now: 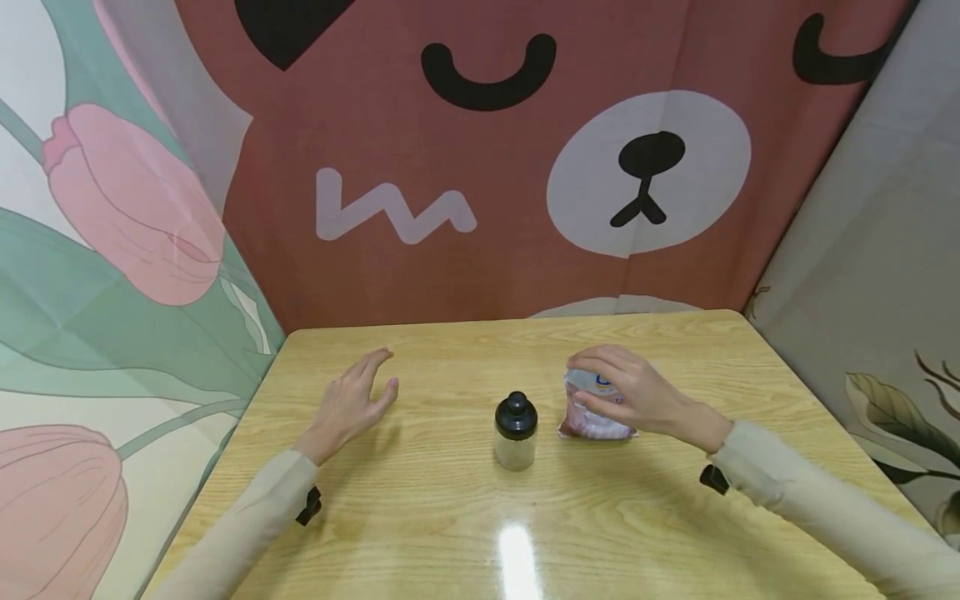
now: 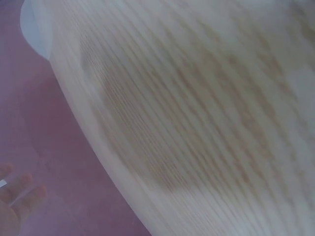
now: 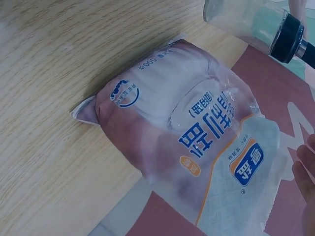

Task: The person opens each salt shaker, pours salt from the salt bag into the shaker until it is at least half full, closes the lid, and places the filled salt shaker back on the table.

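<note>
A purple and white bag of salt (image 1: pixel 592 423) stands upright on the table; its printed front fills the right wrist view, where the salt bag (image 3: pixel 162 113) shows 500 g lettering. My right hand (image 1: pixel 633 392) is at the bag, thumb and fingers spread beside its upper part. Fingers (image 3: pixel 306 164) appear apart from the bag's top edge in the right wrist view. Left of the bag stands a clear jar with a black knobbed lid (image 1: pixel 516 429). My left hand (image 1: pixel 348 408) hovers over the left of the table, thumb apart from the fingers, holding nothing.
The light wood-grain table (image 1: pixel 435 517) ends at a reddish curtain (image 1: pixel 375 275) with a bear print. Floral fabric (image 1: pixel 135 333) hangs on the left, and a grey patterned curtain (image 1: pixel 862 292) hangs on the right.
</note>
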Available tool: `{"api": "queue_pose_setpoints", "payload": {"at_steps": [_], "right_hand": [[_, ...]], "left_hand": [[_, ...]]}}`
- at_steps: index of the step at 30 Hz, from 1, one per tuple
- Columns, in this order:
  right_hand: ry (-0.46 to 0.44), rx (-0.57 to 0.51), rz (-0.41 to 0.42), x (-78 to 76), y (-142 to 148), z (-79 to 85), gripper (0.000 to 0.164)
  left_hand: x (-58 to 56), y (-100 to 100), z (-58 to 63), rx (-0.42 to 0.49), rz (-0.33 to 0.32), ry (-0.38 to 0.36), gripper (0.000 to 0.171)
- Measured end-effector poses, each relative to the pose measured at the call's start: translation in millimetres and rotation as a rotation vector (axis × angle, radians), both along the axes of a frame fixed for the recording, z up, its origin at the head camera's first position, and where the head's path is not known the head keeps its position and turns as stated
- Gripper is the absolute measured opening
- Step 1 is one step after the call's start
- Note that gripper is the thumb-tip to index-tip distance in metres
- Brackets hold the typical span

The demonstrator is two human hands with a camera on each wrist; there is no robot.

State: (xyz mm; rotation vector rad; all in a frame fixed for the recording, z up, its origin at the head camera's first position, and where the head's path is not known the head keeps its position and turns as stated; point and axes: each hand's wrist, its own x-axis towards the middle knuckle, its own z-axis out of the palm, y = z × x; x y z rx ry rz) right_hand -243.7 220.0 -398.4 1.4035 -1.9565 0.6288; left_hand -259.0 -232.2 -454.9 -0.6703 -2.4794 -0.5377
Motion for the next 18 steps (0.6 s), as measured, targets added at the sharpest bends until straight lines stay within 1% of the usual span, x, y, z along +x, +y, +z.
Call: {"api": "queue_pose_setpoints", "payload": {"at_steps": [8,15,18], "right_hand": [[0.009,-0.013,0.029,-0.6,-6.2,1.6,0.041],[0.021,0.0,0.043,-1.7,-13.6,2.6,0.041],[0.018,0.015,0.046,-2.0,-16.2,1.9,0.04]], "left_hand": [[1.0,7.1,3.4,0.002,-0.016,-0.004,0.05],[-0.9,9.5,0.8,0.011,-0.026,0.019,0.049],[-0.3,8.8,0.1,0.017,-0.024,0.014,0.049]]}}
